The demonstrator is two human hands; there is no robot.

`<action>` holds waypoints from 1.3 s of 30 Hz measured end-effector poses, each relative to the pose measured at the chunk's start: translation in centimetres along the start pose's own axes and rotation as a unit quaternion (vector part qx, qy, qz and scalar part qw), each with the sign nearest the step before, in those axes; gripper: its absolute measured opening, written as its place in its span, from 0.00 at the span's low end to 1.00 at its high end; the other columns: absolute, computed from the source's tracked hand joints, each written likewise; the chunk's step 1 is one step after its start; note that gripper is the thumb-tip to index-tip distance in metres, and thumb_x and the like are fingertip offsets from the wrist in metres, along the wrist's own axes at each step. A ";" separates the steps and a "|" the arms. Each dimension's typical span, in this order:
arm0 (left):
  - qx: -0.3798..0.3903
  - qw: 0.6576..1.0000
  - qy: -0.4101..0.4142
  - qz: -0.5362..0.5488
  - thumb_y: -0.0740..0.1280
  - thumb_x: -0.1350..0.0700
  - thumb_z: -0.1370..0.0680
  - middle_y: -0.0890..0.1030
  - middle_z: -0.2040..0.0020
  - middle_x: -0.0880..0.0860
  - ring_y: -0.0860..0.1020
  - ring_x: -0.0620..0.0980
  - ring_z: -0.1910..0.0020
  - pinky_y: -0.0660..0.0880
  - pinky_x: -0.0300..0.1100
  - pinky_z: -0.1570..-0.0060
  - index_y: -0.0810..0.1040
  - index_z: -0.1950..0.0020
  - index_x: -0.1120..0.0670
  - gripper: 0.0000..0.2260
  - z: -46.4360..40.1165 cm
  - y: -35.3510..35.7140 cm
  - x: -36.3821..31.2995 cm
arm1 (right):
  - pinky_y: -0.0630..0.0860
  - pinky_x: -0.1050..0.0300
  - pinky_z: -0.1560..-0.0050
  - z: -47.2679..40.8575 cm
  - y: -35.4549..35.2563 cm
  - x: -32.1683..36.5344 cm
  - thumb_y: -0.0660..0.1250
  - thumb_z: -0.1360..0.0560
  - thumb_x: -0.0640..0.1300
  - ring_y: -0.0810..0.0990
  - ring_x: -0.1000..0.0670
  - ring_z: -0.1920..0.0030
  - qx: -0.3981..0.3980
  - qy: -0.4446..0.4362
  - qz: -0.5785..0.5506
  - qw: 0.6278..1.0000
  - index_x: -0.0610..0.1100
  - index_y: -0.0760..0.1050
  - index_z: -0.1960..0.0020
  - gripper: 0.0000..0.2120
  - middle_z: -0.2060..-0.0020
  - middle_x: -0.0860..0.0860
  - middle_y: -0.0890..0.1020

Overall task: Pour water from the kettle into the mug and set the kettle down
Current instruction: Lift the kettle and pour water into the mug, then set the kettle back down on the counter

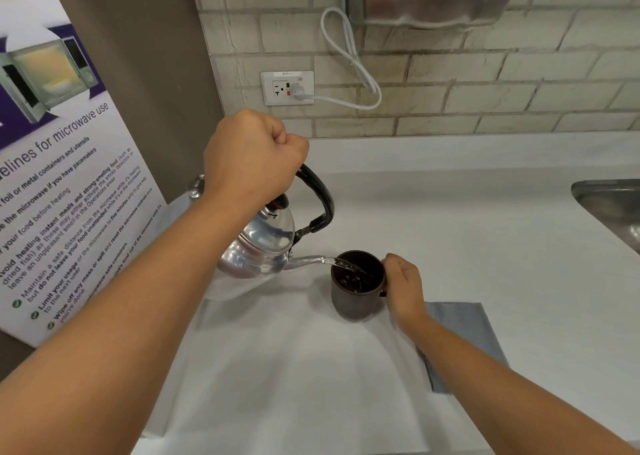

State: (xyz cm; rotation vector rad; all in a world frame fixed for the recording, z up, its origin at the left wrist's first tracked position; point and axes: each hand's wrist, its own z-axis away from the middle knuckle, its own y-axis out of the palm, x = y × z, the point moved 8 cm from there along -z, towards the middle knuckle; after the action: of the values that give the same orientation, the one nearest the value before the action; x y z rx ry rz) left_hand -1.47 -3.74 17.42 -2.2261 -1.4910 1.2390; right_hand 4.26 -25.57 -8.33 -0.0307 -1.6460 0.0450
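Observation:
A shiny steel kettle [258, 247] with a black arched handle hangs tilted to the right above the counter. My left hand [252, 158] is closed around the top of that handle. A thin stream of water runs from the kettle's spout into a dark brown mug [353, 297], which stands upright on a white sheet [294, 368]. My right hand [403, 290] wraps the mug's handle on its right side, so the handle is mostly hidden. Water shows inside the mug.
A grey cloth [464, 326] lies under the sheet's right edge. A steel sink [609, 209] sits at the far right. A microwave-use poster [69, 164] leans at the left. A wall outlet [287, 87] with a white cord is on the tiled wall behind.

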 end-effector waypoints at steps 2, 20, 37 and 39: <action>-0.001 1.000 -0.009 0.027 0.64 0.60 0.32 0.60 0.79 0.51 0.60 0.49 0.76 0.62 0.38 0.71 0.61 0.78 0.55 0.17 0.3 0.2 0.7 | 0.60 0.60 0.71 0.0 0.0 0.0 0.56 0.31 0.43 0.61 0.56 0.74 0.004 -0.003 0.002 1.000 0.49 0.60 0.74 0.13 0.78 0.57 0.64; -0.065 0.944 -0.208 0.248 0.65 0.60 0.34 0.54 0.81 0.45 0.55 0.47 0.75 0.53 0.37 0.76 0.59 0.80 0.52 0.19 0.5 0.3 7.8 | 0.61 0.58 0.69 -0.2 -0.1 0.1 0.56 0.26 0.37 0.62 0.57 0.73 0.037 0.006 0.017 0.999 0.52 0.60 0.76 0.21 0.78 0.58 0.65; -0.119 0.889 -0.284 0.338 0.67 0.60 0.31 0.57 0.80 0.43 0.56 0.43 0.77 0.53 0.37 0.78 0.62 0.75 0.51 0.17 -1.8 6.3 14.6 | 0.73 0.52 0.56 -8.0 5.3 14.8 0.62 0.26 0.45 0.75 0.53 0.67 0.066 -0.113 -0.001 0.991 0.45 0.70 0.70 0.14 0.75 0.56 0.74; -0.105 0.894 -0.282 0.334 0.67 0.61 0.31 0.56 0.80 0.42 0.55 0.42 0.77 0.55 0.37 0.78 0.61 0.75 0.51 0.18 -1.9 7.7 15.4 | 0.72 0.55 0.56 -8.9 8.0 15.4 0.62 0.24 0.46 0.75 0.51 0.64 0.094 -0.135 0.051 0.985 0.41 0.72 0.66 0.14 0.70 0.50 0.77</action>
State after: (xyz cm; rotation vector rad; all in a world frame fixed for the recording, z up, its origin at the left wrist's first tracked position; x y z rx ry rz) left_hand 7.35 5.97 6.10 -2.8117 -1.0358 2.1684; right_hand 11.90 -16.76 7.31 0.0364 -1.9030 0.2931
